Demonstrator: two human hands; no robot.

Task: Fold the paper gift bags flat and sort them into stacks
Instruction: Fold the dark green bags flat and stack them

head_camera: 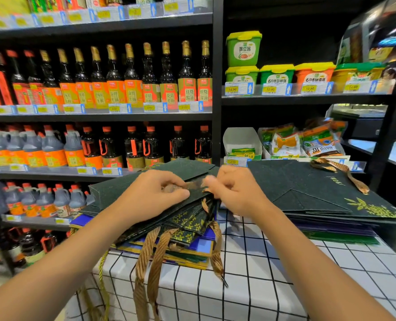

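Checked surface (250,262) at lower centre is backed by shop shelves (99,117). A dark green gift bag (134,188) is pinched at its ribbon handle by the left hand (155,193) and right hand (236,191).

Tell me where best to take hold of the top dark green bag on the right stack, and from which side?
Probably the near left corner of the top dark green bag, from the left: that edge overhangs the stack, so fingers could slide under. Its ribbon handle lies at the far side.

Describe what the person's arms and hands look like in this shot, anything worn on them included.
Both forearms are bare from the frame's lower edge up to the wrists; no sleeves show. The left hand and right hand wear no gloves, and no watch, bracelet or ring is visible. The fingertips are blurred, so nail details cannot be made out.
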